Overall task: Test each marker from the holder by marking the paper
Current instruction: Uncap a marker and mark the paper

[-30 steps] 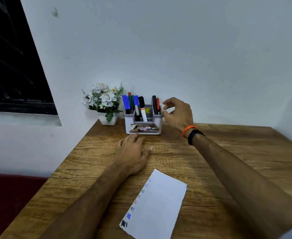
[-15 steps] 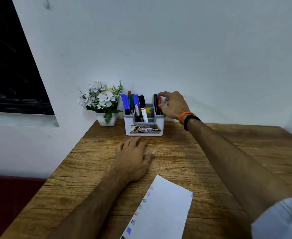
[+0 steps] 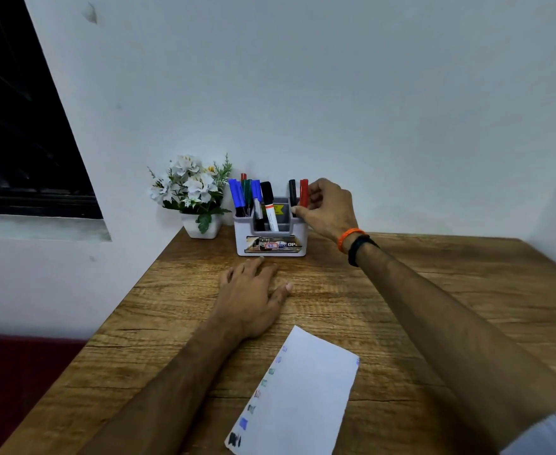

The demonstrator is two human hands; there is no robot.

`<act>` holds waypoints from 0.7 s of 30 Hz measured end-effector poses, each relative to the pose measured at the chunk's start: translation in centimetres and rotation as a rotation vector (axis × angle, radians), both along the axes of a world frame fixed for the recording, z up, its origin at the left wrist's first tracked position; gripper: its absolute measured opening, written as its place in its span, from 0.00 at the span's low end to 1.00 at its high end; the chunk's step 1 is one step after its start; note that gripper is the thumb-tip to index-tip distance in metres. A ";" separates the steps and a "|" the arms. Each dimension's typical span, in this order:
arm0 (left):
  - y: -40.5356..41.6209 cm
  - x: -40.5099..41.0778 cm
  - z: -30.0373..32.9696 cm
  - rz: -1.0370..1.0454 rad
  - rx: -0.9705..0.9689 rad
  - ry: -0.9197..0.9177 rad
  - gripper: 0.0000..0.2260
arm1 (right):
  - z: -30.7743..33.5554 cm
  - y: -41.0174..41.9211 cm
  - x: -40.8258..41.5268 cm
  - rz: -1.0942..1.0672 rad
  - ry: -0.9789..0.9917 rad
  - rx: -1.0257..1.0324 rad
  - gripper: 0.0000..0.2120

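The red marker (image 3: pixel 303 193) stands upright in the right-hand compartment of the grey marker holder (image 3: pixel 271 236), just beside a black marker (image 3: pixel 292 192). The right hand (image 3: pixel 327 208) has its fingers curled around the red marker, apparently pinching it, though the contact is small in view. The holder sits at the back of the wooden table (image 3: pixel 434 307), near a potted white flower plant (image 3: pixel 194 195). The left hand (image 3: pixel 253 297) rests flat on the table, fingers relaxed. The paper (image 3: pixel 306 395) lies nearer, with colored marks down its left edge.
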State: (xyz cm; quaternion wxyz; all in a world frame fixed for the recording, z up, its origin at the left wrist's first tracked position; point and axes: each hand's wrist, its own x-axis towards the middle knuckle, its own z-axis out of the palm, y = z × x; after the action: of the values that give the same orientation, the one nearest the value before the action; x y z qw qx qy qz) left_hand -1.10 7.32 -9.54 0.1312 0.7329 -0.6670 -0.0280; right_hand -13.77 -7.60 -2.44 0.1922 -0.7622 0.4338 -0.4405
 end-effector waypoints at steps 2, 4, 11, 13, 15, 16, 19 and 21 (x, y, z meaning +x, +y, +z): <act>0.1 0.0 0.1 0.002 0.001 0.000 0.28 | 0.2 0.3 -0.2 -0.006 0.031 -0.011 0.16; 0.1 0.0 0.2 0.003 -0.001 -0.004 0.28 | 0.8 0.7 -0.4 0.002 -0.003 -0.033 0.16; 1.0 -0.2 1.7 -0.022 -0.215 0.296 0.26 | 4.5 4.8 -1.3 0.155 -0.247 -0.123 0.19; 1.7 -0.5 3.0 -0.040 -0.339 0.560 0.25 | 4.2 6.5 -1.7 0.220 -0.209 -0.058 0.20; 2.5 -0.7 4.2 -0.109 -0.418 0.840 0.25 | 3.2 8.2 -2.2 0.299 -0.167 -0.001 0.22; 2.8 -0.7 4.6 -0.150 -0.451 0.943 0.25 | 2.5 9.1 -2.5 0.326 -0.137 0.026 0.23; 3.5 -0.4 5.2 -0.229 -0.499 1.067 0.24 | 0.6 11.2 -3.5 0.357 -0.013 0.114 0.26; 3.9 -0.1 5.4 -0.255 -0.497 1.049 0.19 | -0.4 12.3 -4.1 0.395 0.019 0.174 0.27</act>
State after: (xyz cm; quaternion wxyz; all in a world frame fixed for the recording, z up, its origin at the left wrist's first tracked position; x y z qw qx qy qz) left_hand -1.23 11.20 -4.14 0.6064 0.4828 -0.5823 -0.2451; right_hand -17.84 4.72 -2.86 0.3357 -0.8170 0.3143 -0.3481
